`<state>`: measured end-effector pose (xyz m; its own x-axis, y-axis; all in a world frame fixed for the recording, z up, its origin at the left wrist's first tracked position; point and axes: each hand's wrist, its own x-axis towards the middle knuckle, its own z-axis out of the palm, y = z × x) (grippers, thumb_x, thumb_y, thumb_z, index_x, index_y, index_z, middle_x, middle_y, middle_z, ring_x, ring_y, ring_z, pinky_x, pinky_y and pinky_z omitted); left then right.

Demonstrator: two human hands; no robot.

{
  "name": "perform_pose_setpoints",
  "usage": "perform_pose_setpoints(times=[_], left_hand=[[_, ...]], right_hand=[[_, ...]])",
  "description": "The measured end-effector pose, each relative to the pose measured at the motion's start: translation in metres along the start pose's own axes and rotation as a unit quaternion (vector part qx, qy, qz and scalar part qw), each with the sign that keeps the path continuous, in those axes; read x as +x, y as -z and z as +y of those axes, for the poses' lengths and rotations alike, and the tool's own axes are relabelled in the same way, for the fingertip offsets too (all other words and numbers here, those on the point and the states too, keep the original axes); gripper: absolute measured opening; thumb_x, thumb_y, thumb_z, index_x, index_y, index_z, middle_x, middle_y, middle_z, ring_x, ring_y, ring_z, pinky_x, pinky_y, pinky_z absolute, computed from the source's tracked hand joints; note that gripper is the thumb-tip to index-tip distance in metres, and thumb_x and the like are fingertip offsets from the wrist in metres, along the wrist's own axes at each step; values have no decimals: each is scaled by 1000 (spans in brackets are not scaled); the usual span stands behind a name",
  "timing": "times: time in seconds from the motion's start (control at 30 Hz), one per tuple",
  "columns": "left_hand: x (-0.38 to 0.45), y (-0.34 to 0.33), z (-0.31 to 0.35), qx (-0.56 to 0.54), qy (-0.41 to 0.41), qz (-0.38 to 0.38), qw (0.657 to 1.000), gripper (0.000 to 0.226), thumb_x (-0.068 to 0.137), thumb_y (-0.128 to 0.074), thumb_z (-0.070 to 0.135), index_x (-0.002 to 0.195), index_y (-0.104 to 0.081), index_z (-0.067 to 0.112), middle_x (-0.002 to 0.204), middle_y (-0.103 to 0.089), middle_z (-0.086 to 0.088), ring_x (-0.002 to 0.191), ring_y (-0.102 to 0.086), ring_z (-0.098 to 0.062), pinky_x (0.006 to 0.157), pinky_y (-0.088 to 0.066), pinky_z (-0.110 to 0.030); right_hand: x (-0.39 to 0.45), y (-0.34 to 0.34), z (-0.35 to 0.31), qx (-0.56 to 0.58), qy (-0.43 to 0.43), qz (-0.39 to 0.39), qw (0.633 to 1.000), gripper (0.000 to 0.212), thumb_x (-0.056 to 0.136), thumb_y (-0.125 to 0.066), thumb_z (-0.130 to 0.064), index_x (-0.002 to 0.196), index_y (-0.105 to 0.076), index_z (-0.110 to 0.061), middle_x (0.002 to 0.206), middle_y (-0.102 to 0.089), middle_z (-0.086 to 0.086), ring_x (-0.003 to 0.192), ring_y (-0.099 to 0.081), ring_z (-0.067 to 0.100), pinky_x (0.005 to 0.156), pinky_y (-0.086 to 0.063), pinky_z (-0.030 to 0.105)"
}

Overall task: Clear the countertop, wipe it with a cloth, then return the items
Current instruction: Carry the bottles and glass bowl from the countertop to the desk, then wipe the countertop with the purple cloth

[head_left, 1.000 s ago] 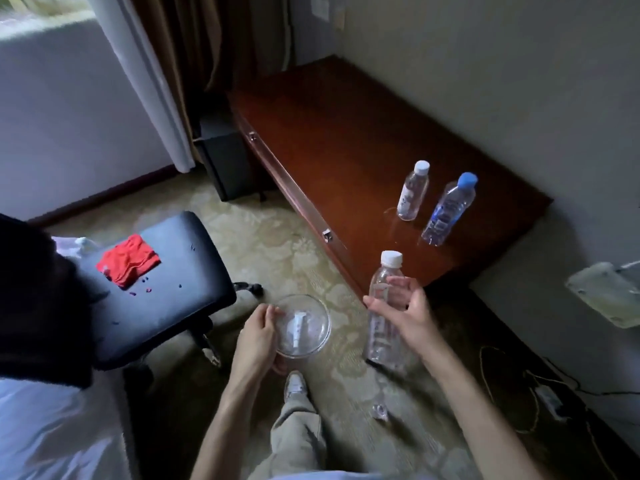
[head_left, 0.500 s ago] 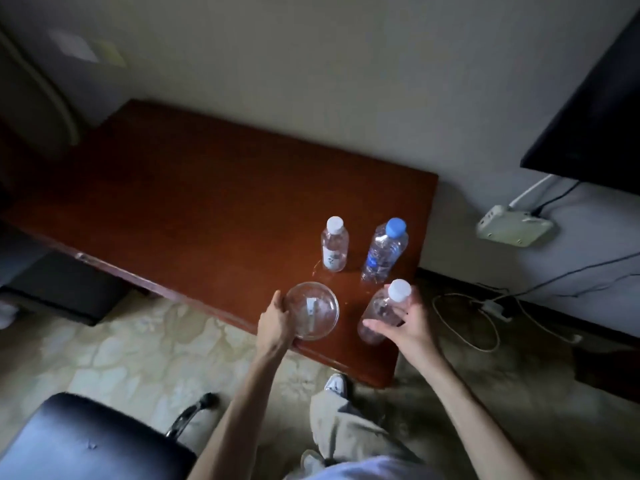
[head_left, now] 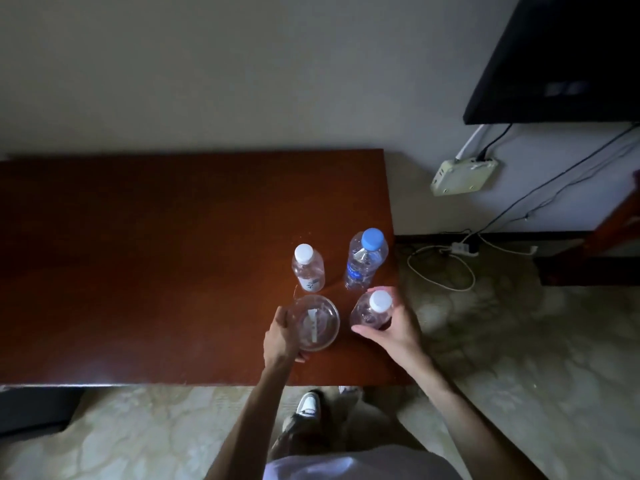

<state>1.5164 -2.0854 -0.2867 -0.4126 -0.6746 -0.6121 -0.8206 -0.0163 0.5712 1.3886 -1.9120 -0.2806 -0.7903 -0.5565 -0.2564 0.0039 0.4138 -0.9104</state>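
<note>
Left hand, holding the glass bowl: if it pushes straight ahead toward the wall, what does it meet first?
Probably the white-capped bottle, standing just beyond the glass bowl that the left hand holds. The bowl's rim would likely touch first; the gap is unclear.

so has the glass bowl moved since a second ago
Yes. The glass bowl went from out over the floor onto the countertop, now just in front of the white-capped bottle.

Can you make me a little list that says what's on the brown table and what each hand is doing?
table: brown wooden countertop against the wall
standing free: white-capped bottle, blue-capped bottle, side by side
left hand: holds the clear glass bowl by its rim
right hand: grips another white-capped bottle
bowl contents: a small white thing, too unclear to name
floor: white cable
</note>
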Motion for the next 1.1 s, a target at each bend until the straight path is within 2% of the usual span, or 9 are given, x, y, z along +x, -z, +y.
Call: perform_pose_setpoints(times=[0.27,0.37,0.5,0.63,0.7,0.77,0.83,0.93,1.1], left_hand=[[18,8,-7,-25,-16,-65,997,18,96,-54,35,103,-46,21,89,-62,-4,44,-68,-27,45,-58,-47],[20,11,-9,-53,-2,-95,994,36,96,-49,48,114,-44,17,97,-66,-14,51,-71,-34,49,-59,-48],[17,15,-13,-53,4,-116,992,61,91,-41,65,123,-40,14,82,-68,-12,55,-73,-28,45,-58,-35],[10,20,-30,-62,-11,-96,993,67,84,-47,71,116,-36,13,97,-66,-17,75,-72,-38,54,-60,-44],[4,23,-45,-39,-39,-58,997,72,74,-45,82,105,-37,18,101,-66,-16,83,-70,-35,67,-61,-50],[-11,25,-55,-50,-62,-61,995,55,86,-48,67,103,-43,15,98,-68,-19,83,-68,-31,76,-58,-47],[-29,20,-64,-75,-97,-111,986,35,97,-51,41,99,-53,6,91,-68,-21,73,-66,-28,65,-55,-39],[-54,-4,-82,-11,-161,-243,957,31,100,-51,32,93,-59,3,75,-69,-13,56,-64,-19,50,-48,-25],[-74,-74,-99,165,-111,-398,896,26,100,-51,25,88,-58,3,68,-65,-8,45,-62,-12,42,-42,-18]], right_hand=[[-8,-16,5,-43,11,48,998,68,55,-92,-24,114,-57,-20,102,-71,-3,96,-67,9,90,-53,28],[-12,-20,5,-46,10,67,997,70,54,-92,-27,115,-58,-21,102,-71,-5,96,-67,8,89,-53,26],[-18,-24,13,-38,-2,93,995,78,52,-94,-20,120,-56,-17,108,-68,-2,101,-65,12,93,-50,24],[-41,-23,33,-11,-39,115,993,89,55,-93,-13,130,-46,-12,126,-56,-2,115,-56,11,97,-44,21],[-65,-17,45,-12,-71,141,987,78,63,-89,-19,129,-49,-13,125,-58,-3,113,-57,8,92,-45,16],[-95,-11,57,7,-107,170,980,55,74,-82,-23,121,-54,-14,117,-62,-2,105,-61,9,84,-48,15],[-131,-8,75,13,-143,203,969,36,81,-76,-21,111,-58,-13,106,-65,1,96,-64,14,77,-50,18],[-200,-12,116,-2,-234,228,945,21,85,-71,-25,101,-58,-21,90,-67,-5,82,-64,13,73,-52,29],[-333,-44,174,82,-427,249,866,14,88,-69,-24,92,-56,-23,80,-67,1,70,-65,16,62,-47,23]])
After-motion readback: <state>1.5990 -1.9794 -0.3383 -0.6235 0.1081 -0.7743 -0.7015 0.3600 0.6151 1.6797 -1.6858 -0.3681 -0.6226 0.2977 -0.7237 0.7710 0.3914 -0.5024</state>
